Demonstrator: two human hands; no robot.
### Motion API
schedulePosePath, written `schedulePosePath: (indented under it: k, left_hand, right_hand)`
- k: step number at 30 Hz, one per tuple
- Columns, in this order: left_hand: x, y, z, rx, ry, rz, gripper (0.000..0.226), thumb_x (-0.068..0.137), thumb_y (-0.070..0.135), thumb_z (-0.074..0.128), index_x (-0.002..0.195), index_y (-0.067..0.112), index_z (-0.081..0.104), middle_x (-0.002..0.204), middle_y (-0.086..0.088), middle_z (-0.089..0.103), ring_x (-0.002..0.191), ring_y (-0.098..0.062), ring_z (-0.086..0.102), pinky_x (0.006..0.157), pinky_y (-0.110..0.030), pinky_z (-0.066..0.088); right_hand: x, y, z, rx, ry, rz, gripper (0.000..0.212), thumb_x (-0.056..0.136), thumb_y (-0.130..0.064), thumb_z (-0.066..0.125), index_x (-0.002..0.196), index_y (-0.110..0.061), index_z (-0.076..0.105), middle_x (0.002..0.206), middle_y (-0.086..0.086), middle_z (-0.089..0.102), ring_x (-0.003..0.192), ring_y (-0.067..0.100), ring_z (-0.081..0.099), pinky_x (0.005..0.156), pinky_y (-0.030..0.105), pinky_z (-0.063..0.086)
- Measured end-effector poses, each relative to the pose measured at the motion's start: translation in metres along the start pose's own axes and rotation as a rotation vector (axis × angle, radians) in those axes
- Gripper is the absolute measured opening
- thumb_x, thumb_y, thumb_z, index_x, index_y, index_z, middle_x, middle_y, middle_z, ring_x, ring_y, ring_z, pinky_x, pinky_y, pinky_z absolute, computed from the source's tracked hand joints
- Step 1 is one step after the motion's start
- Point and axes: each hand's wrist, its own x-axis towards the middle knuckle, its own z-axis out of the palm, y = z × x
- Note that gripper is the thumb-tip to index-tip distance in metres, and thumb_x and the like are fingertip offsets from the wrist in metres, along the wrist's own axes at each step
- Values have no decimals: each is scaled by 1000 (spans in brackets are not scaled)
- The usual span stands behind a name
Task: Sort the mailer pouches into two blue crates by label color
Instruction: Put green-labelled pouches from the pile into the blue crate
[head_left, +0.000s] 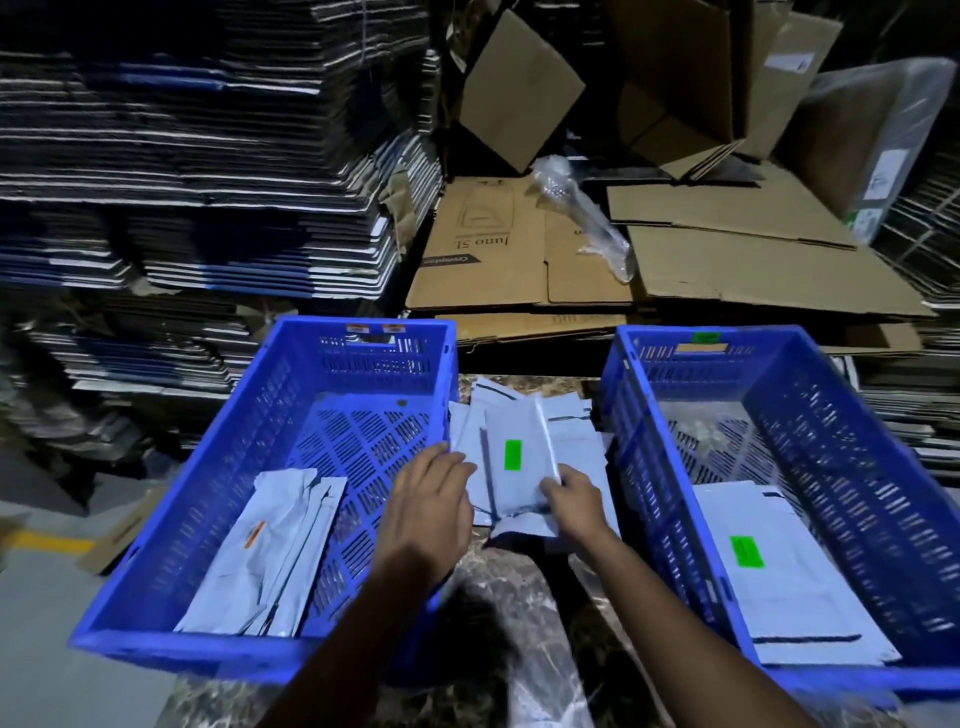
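Between the two blue crates, the right hand (571, 501) pinches a green-labelled pouch (519, 467) atop the pile of pouches (524, 415). The left hand (428, 506) rests open-fingered at the pouch's left edge

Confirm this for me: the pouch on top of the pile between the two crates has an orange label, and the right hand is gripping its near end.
Not quite. In the head view, the top pouch on the pile between the left crate and the right crate carries a green label, not an orange one. The rest holds: the right hand grips its near end.
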Motion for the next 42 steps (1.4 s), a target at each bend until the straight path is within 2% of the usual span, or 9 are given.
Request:
schedulePosePath:
  k: [7, 13, 17, 20, 23, 28, 34, 38, 42]
  left_hand:
    - [8, 55, -16, -1222, -50, -586, 51, 87, 30, 70, 134, 22, 50, 124, -3, 66, 111, -17, 66, 94, -36, 54]
    - [18, 89, -27, -1464, -51, -575, 35, 92, -6, 57, 126, 0, 54, 114, -13, 72, 104, -30, 70, 89, -43, 58]
    - [25, 103, -22, -1437, -62, -568, 34, 91, -4, 61, 123, 6, 58, 110, -9, 74, 99, -25, 72, 80, -36, 60]
    - [35, 117, -11, -1402, -108, -534, 35, 89, 0, 65, 122, 12, 59, 108, -8, 75, 96, -22, 73, 77, -32, 59]
    - [48, 133, 8, -1211, -189, -446, 37, 91, 13, 68, 125, 23, 59, 105, -1, 75, 92, -12, 72, 78, -29, 59]
    - [60, 173, 49, -705, -394, -85, 53, 94, 36, 63, 143, 25, 44, 142, 3, 52, 123, -8, 55, 102, -28, 47]
    - [57, 204, 84, -220, -539, 240, 72, 102, 53, 35, 158, 17, 8, 166, 1, -5, 151, -13, -11, 119, -24, -7]
    - [59, 199, 86, -232, -562, 278, 74, 101, 57, 31, 158, 21, 2, 164, 10, -11, 150, -7, -16, 121, -25, -5]
    - [68, 170, 86, -201, -579, 270, 78, 96, 63, 35, 158, 25, 6, 165, 9, -1, 151, -7, -7, 124, -36, 11]
  right_hand:
    - [-81, -12, -73, 499, -406, -122, 36, 90, -1, 49, 122, -7, 66, 119, 22, 69, 101, 34, 66, 87, 46, 50]
    - [-110, -19, -104, 417, -398, -230, 39, 97, 0, 52, 134, -13, 54, 122, 13, 70, 107, 29, 68, 80, 36, 57]
    - [-116, -17, -122, 257, -292, -399, 79, 90, -10, 71, 150, -36, 26, 142, -10, 55, 127, 17, 58, 99, 39, 52]
    - [-116, -17, -139, 82, -157, -514, 70, 88, -9, 74, 146, -31, 41, 141, -32, 48, 134, -2, 46, 105, 27, 46]
    - [-109, -8, -173, 20, 7, -520, 59, 89, -13, 74, 138, -38, 54, 142, -27, 51, 130, 9, 54, 99, 39, 51]
    - [-90, 28, -257, -349, 460, -444, 63, 84, -9, 77, 140, -28, 55, 138, -6, 59, 122, 9, 55, 99, 21, 44]
    - [-54, 78, -302, -582, 213, -37, 64, 84, -23, 79, 142, -24, 53, 137, 5, 61, 124, 25, 59, 95, 32, 48]
    - [-38, 94, -287, -1074, -145, 170, 37, 98, -23, 50, 135, -16, 49, 132, 13, 60, 118, 31, 58, 87, 35, 47]
    - [-28, 96, -286, -1169, -38, 143, 43, 91, -34, 56, 132, -23, 54, 133, 12, 53, 124, 35, 50, 97, 42, 49]
